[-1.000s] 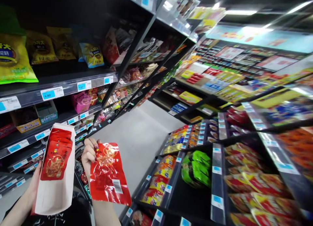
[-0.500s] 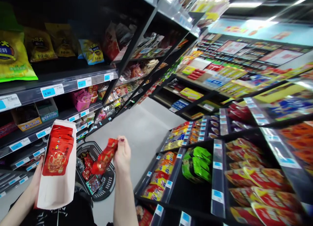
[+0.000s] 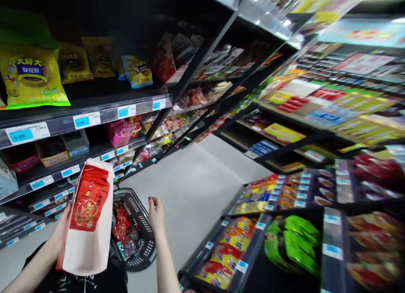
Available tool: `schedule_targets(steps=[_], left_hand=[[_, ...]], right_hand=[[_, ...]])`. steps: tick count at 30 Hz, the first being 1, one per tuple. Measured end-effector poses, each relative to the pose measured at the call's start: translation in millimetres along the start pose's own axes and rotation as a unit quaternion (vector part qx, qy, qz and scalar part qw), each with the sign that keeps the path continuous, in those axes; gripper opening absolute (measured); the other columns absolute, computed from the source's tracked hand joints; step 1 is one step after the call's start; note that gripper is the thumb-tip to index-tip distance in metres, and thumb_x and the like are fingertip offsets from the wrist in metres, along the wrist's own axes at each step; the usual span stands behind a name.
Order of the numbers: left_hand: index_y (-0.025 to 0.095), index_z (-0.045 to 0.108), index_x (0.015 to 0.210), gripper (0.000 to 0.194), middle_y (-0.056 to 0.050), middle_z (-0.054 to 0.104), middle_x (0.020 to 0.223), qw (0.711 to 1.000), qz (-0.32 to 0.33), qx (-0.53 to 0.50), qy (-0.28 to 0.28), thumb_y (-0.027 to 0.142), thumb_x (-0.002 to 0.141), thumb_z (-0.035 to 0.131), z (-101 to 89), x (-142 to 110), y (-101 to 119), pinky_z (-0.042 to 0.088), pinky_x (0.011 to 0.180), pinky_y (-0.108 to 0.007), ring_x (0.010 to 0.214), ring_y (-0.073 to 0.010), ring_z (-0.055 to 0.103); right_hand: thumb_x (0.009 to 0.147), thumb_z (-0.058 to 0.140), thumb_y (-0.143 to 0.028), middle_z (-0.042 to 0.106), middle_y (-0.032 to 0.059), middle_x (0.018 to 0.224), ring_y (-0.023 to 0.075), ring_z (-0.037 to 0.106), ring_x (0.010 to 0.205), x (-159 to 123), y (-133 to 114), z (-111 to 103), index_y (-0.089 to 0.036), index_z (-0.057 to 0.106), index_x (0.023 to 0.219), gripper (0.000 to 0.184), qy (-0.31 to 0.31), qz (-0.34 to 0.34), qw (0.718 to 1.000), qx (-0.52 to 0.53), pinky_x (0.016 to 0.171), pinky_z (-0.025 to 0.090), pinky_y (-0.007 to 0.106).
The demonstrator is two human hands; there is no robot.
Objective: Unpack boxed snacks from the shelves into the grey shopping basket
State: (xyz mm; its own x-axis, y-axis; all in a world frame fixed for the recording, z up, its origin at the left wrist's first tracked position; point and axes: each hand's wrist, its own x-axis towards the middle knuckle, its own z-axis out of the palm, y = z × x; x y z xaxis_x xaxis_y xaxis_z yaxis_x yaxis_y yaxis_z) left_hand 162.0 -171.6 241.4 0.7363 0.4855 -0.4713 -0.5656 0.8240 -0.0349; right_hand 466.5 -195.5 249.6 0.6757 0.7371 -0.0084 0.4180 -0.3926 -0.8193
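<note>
My left hand point(image 3: 63, 225) is wrapped round the side of an open white cardboard box point(image 3: 87, 253), tilted toward me. Several red snack packets point(image 3: 86, 204) stand in a row in its upper part, and its lower part shows bare white card. Over the right rim of the black shopping basket point(image 3: 146, 238), my right hand point(image 3: 156, 212) has its fingers curled together with nothing visible in them. Down in the basket lie red packets point(image 3: 120, 225) and a dark, shiny packet point(image 3: 128, 244). My left fingertips are partly hidden behind the box.
On the left, a black shelf point(image 3: 95, 105) carries yellow snack bags point(image 3: 31, 73), with small boxes point(image 3: 52, 153) on the tier below. To the right, a slanted rack holds green packs point(image 3: 291, 242) and red-yellow packs point(image 3: 228, 255). Grey floor point(image 3: 193, 179) runs between them.
My right hand has let go of the red packet it held over the basket; red packets now lie in the basket. The view has turned slightly left. The box stays in my left hand.
</note>
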Motion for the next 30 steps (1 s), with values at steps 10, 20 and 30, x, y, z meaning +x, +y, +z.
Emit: schedule_targets(steps=[10,20,30], left_hand=[[0.006,0.066,0.1,0.051,-0.016,0.073,0.097,1.0,-0.002,0.015,0.008,0.049,0.073,0.062,11.9,-3,-9,0.037,0.1,-0.042,0.099,-0.0306,0.065],[0.007,0.064,0.108,0.051,-0.015,0.073,0.097,0.999,0.02,0.022,0.011,0.048,0.078,0.056,-4.9,1,-11,0.034,0.102,-0.044,0.105,-0.0321,0.062],[0.005,0.063,0.107,0.061,-0.017,0.072,0.098,0.999,-0.038,0.014,0.013,0.057,0.076,0.053,-3.1,-4,-11,0.035,0.1,-0.045,0.103,-0.0349,0.062]], right_hand=[[0.082,0.059,-0.021,0.067,0.0009,0.098,0.0229,0.046,0.087,-82,-158,-6,-0.023,0.059,0.092,0.01,-0.126,-0.391,0.894,-0.177,0.073,0.025,0.038],[0.08,0.058,-0.015,0.063,0.0013,0.086,0.0243,0.048,0.09,-76,-152,1,-0.021,0.058,0.073,0.009,-0.245,-0.303,0.907,-0.157,0.077,0.029,0.04],[0.086,0.05,-0.038,0.057,-0.0024,0.065,0.0116,0.048,0.057,-59,-164,-26,-0.019,0.054,0.076,0.022,-0.181,-0.129,0.967,0.124,0.057,0.036,0.024]])
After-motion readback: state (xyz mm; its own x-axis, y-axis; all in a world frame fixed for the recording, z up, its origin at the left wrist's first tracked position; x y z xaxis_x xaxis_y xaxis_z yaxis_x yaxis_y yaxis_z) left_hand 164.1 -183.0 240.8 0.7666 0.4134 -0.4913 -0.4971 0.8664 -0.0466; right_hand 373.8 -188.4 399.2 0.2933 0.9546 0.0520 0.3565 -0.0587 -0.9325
